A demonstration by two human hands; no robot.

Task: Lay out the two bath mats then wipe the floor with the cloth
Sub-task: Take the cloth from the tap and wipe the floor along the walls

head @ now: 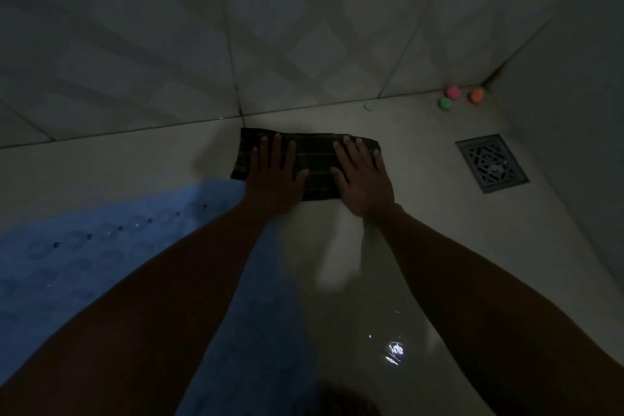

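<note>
Room: dim tiled bathroom, floor wet w/ glare, drain far right.
Cloth: dark, folded, flat on floor nr wall.
Hands: left hand & right hand both flat, fingers spread, pressing on cloth, gripping nothing.
Mat: blue bath mat left, under left forearm.

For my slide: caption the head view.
Both hands, left and right, press a dark cloth flat on the floor.
</note>
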